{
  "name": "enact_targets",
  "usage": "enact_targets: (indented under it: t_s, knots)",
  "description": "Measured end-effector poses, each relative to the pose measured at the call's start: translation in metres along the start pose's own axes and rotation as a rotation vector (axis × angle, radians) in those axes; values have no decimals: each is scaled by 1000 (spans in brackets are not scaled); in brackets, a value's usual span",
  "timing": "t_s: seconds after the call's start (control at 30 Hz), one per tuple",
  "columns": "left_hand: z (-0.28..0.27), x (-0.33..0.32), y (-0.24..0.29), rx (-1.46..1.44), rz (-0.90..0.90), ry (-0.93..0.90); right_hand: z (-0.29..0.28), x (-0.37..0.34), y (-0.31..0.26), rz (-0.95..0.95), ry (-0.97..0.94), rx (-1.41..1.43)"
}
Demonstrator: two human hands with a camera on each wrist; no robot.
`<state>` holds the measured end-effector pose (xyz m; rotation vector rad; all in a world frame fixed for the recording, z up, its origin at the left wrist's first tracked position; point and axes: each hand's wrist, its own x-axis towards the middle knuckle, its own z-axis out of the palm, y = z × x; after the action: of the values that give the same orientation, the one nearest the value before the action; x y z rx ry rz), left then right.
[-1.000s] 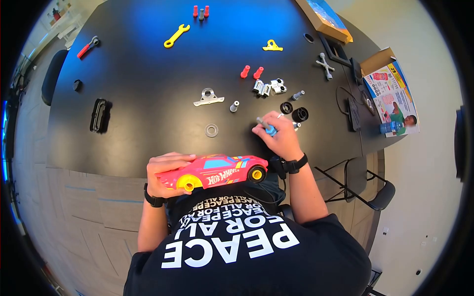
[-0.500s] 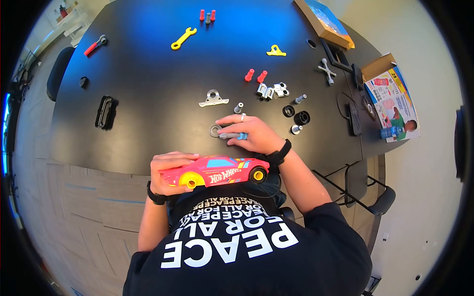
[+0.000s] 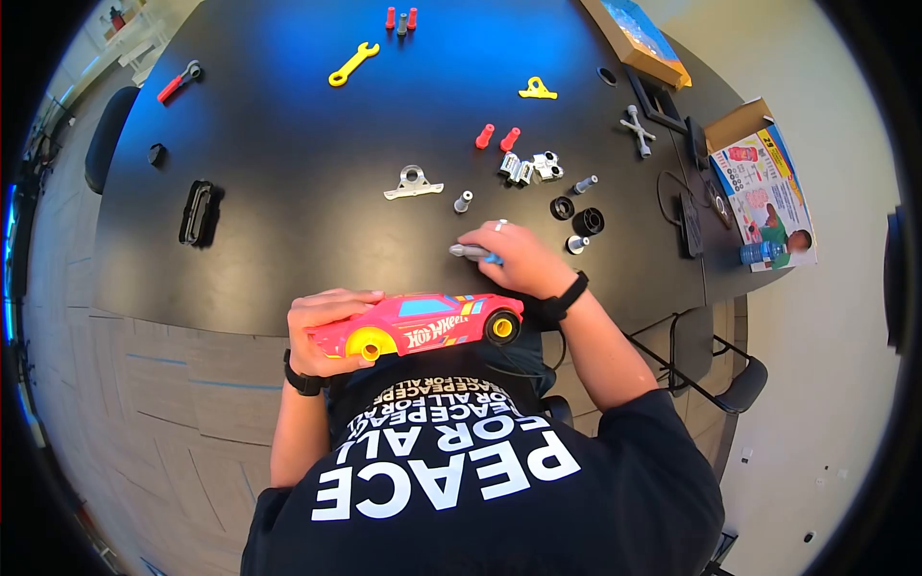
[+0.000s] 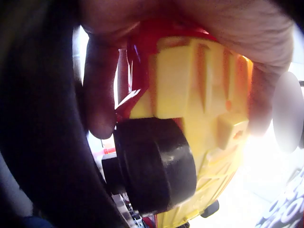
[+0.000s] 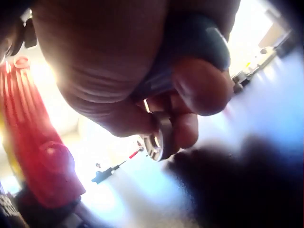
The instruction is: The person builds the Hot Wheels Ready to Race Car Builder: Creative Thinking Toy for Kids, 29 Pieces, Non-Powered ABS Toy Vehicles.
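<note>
My left hand [image 3: 305,338] grips the left end of a red toy car [image 3: 423,326], fingers along its top and thumb below. A bare yellow hub [image 3: 371,349] faces up at that end; a black wheel [image 3: 501,327] is at the other. The left wrist view shows the car's yellow underside [image 4: 204,90] and another black wheel [image 4: 156,164]. Over the table, my right hand [image 3: 523,259] pinches a grey ring [image 5: 163,140] between thumb and fingertips. A grey-and-blue tool [image 3: 492,257] is tucked in the same hand, its handle mostly hidden by fingers.
Beyond the right hand lie black wheel parts [image 3: 588,222], grey pegs [image 3: 463,202], a silver engine piece [image 3: 517,170] and a silver bracket [image 3: 413,182]. Farther off are red pegs [image 3: 510,139], a yellow wrench [image 3: 354,64] and a grey cross wrench [image 3: 637,132]. A box [image 3: 764,182] stands right.
The right hand moved left to the grey ring on the table, picked it up and drew back slightly right, keeping the tool. The left hand and car stay nearly still.
</note>
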<state>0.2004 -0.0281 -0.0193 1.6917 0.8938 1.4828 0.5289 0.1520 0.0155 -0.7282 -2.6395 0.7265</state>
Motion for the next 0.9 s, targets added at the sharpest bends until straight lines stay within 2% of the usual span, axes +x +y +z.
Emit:
enact_targets:
  t_s: [0.03, 0.13, 0.17, 0.23, 0.27, 0.37, 0.53, 0.6, 0.73, 0.8, 0.9]
  knots:
    - [0, -1, 1, -6, -5, -1, -3, -8, 1, 7, -4, 2]
    - [1, -1, 1, 50, -4, 24, -22, -29, -10, 145, 235, 139]
    - [3, -2, 0, 81, -1, 52, -30, -35, -16, 151, 234, 137]
    - [4, -3, 0, 107, -3, 74, -41, -46, -29, 231, 451, 334]
    - [5, -3, -1, 108, -10, 96, -49, -51, -41, 322, 471, 433]
    - [6, -5, 0, 105, -45, 120, -65, -58, -67, 300, 448, 494]
    - [6, -8, -2, 98, -78, 133, -72, -56, -95, 375, 417, 647]
    - [5, -8, -2, 105, -69, 134, -75, -51, -98, 288, 413, 564]
    - [4, -8, -1, 127, -74, 127, -75, -49, -100, 321, 367, 591]
    - [4, -8, -1, 119, -87, 126, -77, -46, -97, 161, 334, 317]
    - [5, -10, -2, 109, -111, 141, -77, -44, -104, 211, 315, 295]
